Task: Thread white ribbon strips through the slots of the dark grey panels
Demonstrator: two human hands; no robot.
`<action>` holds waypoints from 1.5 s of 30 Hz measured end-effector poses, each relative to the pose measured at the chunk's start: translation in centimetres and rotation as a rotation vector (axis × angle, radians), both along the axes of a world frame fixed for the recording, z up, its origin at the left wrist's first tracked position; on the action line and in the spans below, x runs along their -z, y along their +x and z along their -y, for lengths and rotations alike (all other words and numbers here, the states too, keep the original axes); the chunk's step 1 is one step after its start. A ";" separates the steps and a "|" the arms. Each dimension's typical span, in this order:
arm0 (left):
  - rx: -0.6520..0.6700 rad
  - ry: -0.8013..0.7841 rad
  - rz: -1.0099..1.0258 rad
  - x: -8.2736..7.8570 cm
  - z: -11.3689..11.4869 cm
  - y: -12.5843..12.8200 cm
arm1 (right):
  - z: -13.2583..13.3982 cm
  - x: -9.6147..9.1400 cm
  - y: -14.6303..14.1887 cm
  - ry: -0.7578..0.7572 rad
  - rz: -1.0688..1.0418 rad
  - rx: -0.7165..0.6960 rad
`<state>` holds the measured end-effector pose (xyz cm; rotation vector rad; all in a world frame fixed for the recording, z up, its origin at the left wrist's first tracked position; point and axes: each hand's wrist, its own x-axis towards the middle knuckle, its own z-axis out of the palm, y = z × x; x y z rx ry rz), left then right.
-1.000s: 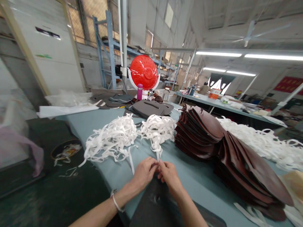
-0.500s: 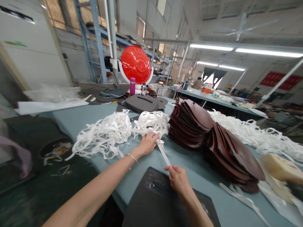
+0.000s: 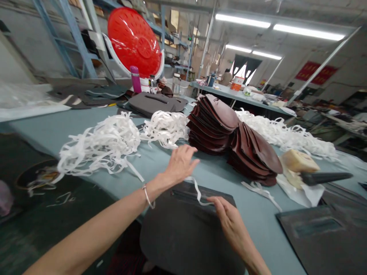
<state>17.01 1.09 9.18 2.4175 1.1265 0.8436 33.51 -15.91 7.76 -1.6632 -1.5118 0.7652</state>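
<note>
Hands at a white strip on a dark panel

The left hand (image 3: pixel 181 165) has its grip wide open and empty, fingers spread above the bench (image 3: pixel 252 225), near the white tangle (image 3: pixel 100 147). The right hand (image 3: pixel 229 221) has a near-closed grip, pinching the end of the white strip (image 3: pixel 197 190), which lies across the slotted dark panel (image 3: pixel 183 233). The brown leather stack (image 3: pixel 213 124) sits beyond.

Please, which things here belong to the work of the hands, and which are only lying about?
Part of the work:
left hand
right hand
loose white strip
dark grey slotted panel
tangled white strips

Just lying about:
stacked brown pieces
magenta bottle
red round perforated disc
</note>
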 end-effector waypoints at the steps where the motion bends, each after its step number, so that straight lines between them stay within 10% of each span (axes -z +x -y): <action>1: 0.248 -0.103 0.019 -0.4 1.6 0.6 | -0.5 -0.2 -0.6 0.037 -0.008 -0.025; 3: 0.615 -0.353 0.006 -1.0 4.1 1.0 | -1.0 -0.4 -1.0 0.112 -0.028 -0.035; 5: 0.702 -0.509 -0.063 -1.2 5.2 0.4 | -0.8 0.0 -0.5 0.130 -0.039 0.004; 15: 0.349 -0.090 -0.368 2.1 5.8 -5.1 | 6.8 3.6 1.1 0.006 -0.045 0.055; 22: 0.504 -0.934 -0.174 2.0 5.1 -7.7 | 8.8 4.0 0.8 0.064 -0.013 0.084; 26: 0.407 -1.122 0.001 2.8 5.2 -8.1 | 8.5 3.2 1.8 0.023 0.056 0.112; 45: -0.161 -0.646 -0.073 4.7 3.3 -4.9 | 4.5 4.0 7.6 -0.271 0.346 0.488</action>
